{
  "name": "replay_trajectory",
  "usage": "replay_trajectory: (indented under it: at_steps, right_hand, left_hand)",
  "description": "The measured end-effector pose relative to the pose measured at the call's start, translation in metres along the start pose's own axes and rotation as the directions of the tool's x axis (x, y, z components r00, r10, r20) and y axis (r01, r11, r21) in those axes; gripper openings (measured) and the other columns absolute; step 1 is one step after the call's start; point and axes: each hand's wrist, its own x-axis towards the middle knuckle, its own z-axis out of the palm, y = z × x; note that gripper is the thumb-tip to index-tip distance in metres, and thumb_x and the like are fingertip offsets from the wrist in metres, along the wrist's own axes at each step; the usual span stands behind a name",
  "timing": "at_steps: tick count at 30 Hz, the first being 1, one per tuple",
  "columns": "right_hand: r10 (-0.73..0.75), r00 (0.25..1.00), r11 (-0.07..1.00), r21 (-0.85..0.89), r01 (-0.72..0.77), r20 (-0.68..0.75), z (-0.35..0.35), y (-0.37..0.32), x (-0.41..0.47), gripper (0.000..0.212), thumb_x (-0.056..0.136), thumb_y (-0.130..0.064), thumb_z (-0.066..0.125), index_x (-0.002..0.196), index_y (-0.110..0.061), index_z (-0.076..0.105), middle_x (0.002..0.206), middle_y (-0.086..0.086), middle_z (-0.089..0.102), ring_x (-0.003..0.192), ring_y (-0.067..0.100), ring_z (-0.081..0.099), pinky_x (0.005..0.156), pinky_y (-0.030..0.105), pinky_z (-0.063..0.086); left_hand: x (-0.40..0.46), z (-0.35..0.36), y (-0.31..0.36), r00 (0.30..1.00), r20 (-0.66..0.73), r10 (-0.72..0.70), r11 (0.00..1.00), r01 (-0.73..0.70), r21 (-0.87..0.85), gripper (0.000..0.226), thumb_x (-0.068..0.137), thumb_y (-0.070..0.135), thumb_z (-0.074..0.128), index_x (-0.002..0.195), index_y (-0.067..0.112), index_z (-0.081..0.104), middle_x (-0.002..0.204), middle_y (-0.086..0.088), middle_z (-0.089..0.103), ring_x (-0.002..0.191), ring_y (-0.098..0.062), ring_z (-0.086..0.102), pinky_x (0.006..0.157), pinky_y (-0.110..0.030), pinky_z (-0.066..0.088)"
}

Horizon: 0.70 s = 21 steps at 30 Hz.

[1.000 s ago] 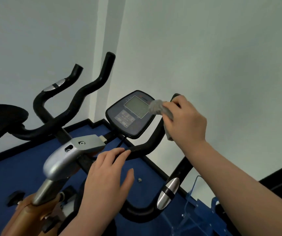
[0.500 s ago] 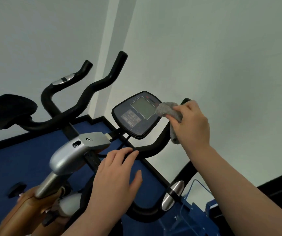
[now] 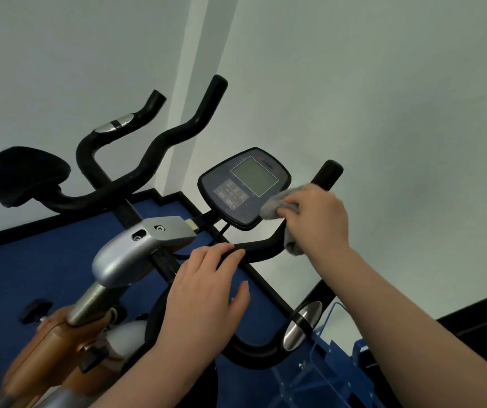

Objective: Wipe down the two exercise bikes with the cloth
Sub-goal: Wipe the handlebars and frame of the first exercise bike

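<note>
An exercise bike with black handlebars and an orange frame stands right in front of me. Its dark console with a grey screen sits between the bars. My right hand is closed on a grey cloth and presses it against the console's lower right edge. Part of the cloth hangs below the hand by the right bar. My left hand rests fingers spread on the black bar under the console. A second bike is not visible.
A silver stem cover and post sit left of my left hand. A black pad juts out at the far left. Blue floor with black edging meets the white walls. A blue plastic frame lies at the lower right.
My right hand has slid the cloth from the console's upper right edge down to its lower right edge. The left hand has stayed on the bar. The camera tilted slightly.
</note>
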Motion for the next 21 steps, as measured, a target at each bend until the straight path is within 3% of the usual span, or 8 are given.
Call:
replay_trajectory:
  at_steps: [4,6,9,12,17,19,21]
  right_hand:
    - [0.044,0.999,0.931,0.363,-0.039,-0.003,0.010,-0.019,-0.037,0.011,0.079,-0.026,0.070,0.088,-0.027,0.076,0.078,-0.007,0.060,0.075,0.014,0.059,0.064,0.023,0.040]
    - [0.037,0.999,0.897,0.439,-0.047,0.031,0.011,-0.024,-0.044,0.008,0.076,-0.028,0.072,0.083,-0.028,0.077,0.074,-0.008,0.063,0.072,0.009,0.058,0.061,0.018,0.040]
    - [0.113,0.992,0.894,0.441,-0.077,-0.057,0.003,-0.005,-0.038,0.009,0.077,-0.028,0.071,0.084,-0.029,0.076,0.077,-0.005,0.065,0.073,0.010,0.059,0.060,0.017,0.036]
    - [0.143,0.983,0.924,0.371,-0.092,-0.112,0.007,0.001,-0.051,0.012,0.080,-0.026,0.070,0.090,-0.022,0.076,0.079,-0.003,0.059,0.071,0.014,0.056,0.063,0.020,0.032]
    - [0.079,0.991,0.882,0.471,-0.019,-0.108,0.025,-0.039,-0.084,0.013,0.078,-0.024,0.073,0.091,-0.019,0.076,0.077,-0.008,0.054,0.064,0.005,0.049,0.061,0.000,0.034]
    - [0.039,0.996,0.863,0.505,0.004,-0.074,0.022,-0.037,-0.080,0.012,0.078,-0.024,0.074,0.089,-0.020,0.076,0.076,-0.006,0.057,0.065,0.008,0.052,0.062,0.003,0.036]
    - [0.032,0.997,0.857,0.515,0.010,-0.072,0.015,-0.024,-0.072,0.010,0.079,-0.028,0.073,0.087,-0.023,0.077,0.076,-0.004,0.059,0.069,0.012,0.057,0.066,0.015,0.042]
  left_hand:
    - [0.004,-0.002,0.000,0.999,0.004,-0.052,0.996,0.052,-0.067,0.043,0.083,0.035,0.057,0.124,0.021,0.058,0.122,0.010,0.057,0.115,-0.013,0.047,0.095,-0.027,0.037]
    - [0.005,-0.003,0.000,0.997,0.010,-0.072,0.993,0.073,-0.093,0.043,0.085,0.034,0.056,0.126,0.021,0.056,0.124,0.008,0.055,0.117,-0.011,0.043,0.098,-0.023,0.031]
    - [0.001,-0.011,0.000,0.991,0.017,-0.133,0.983,0.134,-0.129,0.040,0.088,0.034,0.055,0.126,0.022,0.055,0.125,0.010,0.053,0.118,-0.008,0.039,0.096,-0.017,0.027]
    - [-0.009,-0.020,-0.004,0.989,0.028,-0.144,0.988,0.145,-0.045,0.041,0.088,0.036,0.055,0.126,0.023,0.054,0.125,0.010,0.053,0.118,-0.010,0.043,0.094,-0.023,0.036]
    - [-0.029,-0.033,-0.008,0.982,0.004,-0.187,0.978,0.186,0.093,0.037,0.086,0.034,0.056,0.121,0.020,0.060,0.114,0.007,0.062,0.104,-0.016,0.056,0.080,-0.031,0.051]
    - [-0.034,-0.034,-0.009,0.983,-0.013,-0.183,0.977,0.183,0.113,0.034,0.087,0.030,0.056,0.118,0.019,0.061,0.112,0.005,0.064,0.102,-0.016,0.058,0.078,-0.032,0.052]
    - [-0.036,-0.035,-0.011,0.983,-0.025,-0.185,0.978,0.186,0.095,0.031,0.089,0.028,0.054,0.119,0.021,0.062,0.114,0.006,0.064,0.104,-0.015,0.058,0.080,-0.031,0.052]
